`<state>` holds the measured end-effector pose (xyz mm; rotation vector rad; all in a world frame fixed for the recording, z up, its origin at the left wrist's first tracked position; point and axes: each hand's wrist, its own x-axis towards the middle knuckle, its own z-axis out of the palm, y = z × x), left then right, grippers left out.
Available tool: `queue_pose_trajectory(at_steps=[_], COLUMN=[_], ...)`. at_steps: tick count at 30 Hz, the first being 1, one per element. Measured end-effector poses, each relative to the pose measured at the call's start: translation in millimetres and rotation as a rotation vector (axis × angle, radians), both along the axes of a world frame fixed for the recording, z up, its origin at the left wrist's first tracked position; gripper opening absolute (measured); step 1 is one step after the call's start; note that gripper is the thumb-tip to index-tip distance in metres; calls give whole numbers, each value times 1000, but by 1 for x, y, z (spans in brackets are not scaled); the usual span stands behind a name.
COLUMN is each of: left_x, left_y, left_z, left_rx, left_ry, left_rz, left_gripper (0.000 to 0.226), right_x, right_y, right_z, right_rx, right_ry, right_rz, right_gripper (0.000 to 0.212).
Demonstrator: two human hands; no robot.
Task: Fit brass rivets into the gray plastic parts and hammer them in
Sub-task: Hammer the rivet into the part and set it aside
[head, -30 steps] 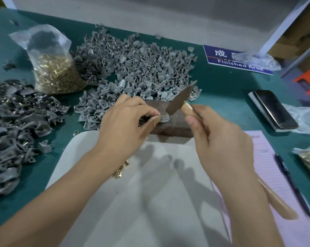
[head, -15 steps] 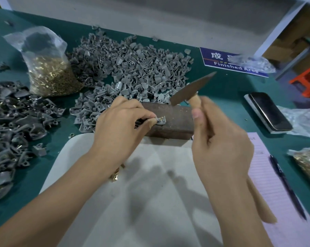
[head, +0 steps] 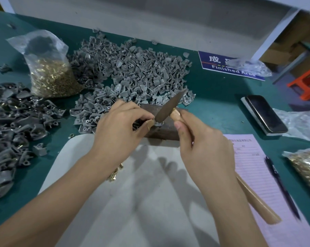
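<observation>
So the left hand (head: 120, 129) is pinching a small gray plastic part (head: 157, 124) down on a dark metal block (head: 166, 130) in the middle of the green surface (head: 214, 97), and the right hand (head: 202, 147) is wrapped around the wooden handle of a hammer (head: 170, 106) with its head resting right on that part. Behind the block there's a big heap of loose gray parts (head: 132, 72), a clear bag of brass rivets (head: 50, 75) off to the left next to a darker pile (head: 9, 122), and a few loose rivets (head: 115, 172) on the white sheet (head: 132, 202) under the left wrist. On the right: a phone (head: 265, 114), a pink form (head: 257, 172) and a pen (head: 282, 188).
</observation>
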<state>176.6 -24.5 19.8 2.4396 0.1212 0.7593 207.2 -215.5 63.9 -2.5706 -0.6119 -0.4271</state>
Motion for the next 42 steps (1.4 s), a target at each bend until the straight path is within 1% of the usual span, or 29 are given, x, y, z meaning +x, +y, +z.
queue_pose_trajectory(at_steps=[3, 5, 6, 9, 10, 13, 17, 22, 24, 26, 29, 30, 32, 35, 36, 40, 42], left_x=[2, 2, 2, 2, 2, 3, 3, 2, 1, 1, 1, 1, 0, -1, -1, 0, -1], left_y=[-1, 0, 1, -1, -1, 0, 2, 2, 2, 2, 2, 2, 1, 1, 1, 0, 0], left_z=[-3, -4, -3, -2, -2, -3, -3, -2, -1, 0, 2, 3, 4, 5, 5, 6, 6], left_rx=[-103, -137, -120, 33, 53, 21, 17, 31, 24, 16, 17, 13, -1, -7, -4, -5, -10], left_ry=[10, 16, 15, -20, -34, -37, -32, -20, -6, 2, 15, 19, 28, 38, 38, 29, 34], left_rz=[-61, -89, -91, -45, -34, -55, -51, -4, 19, 16, 14, 18, 26, 23, 20, 27, 26], left_gripper=[9, 9, 10, 13, 13, 12, 12, 10, 9, 9, 13, 13, 15, 14, 14, 10, 11], right_x=[0, -1, -1, -2, -2, -3, -5, -8, -9, -9, -8, -7, -5, -3, -3, -3, -2], right_y=[0, 0, -1, -1, -1, 0, 2, 4, 4, 4, 3, 2, -2, -3, -2, 1, 0], right_z=[0, 0, 0, 1, 1, 1, 1, 5, 5, 4, 1, 1, 2, 3, 3, -1, -1], right_rx=[14, 18, 19, 20, 17, 10, 7, 229, 278, 245, 36, 7, 47, 233, 238, 6, 7], right_ry=[30, 43, 46, 54, 49, 49, 27, -150, -190, -184, -73, -62, -98, -160, -160, -56, -71], right_rz=[2, 7, 11, 20, 22, 24, 2, -56, -86, -80, -30, -31, -71, -133, -129, -39, -55], right_gripper=[23, 23, 23, 21, 21, 23, 31, 36, 37, 37, 34, 33, 32, 33, 34, 32, 32])
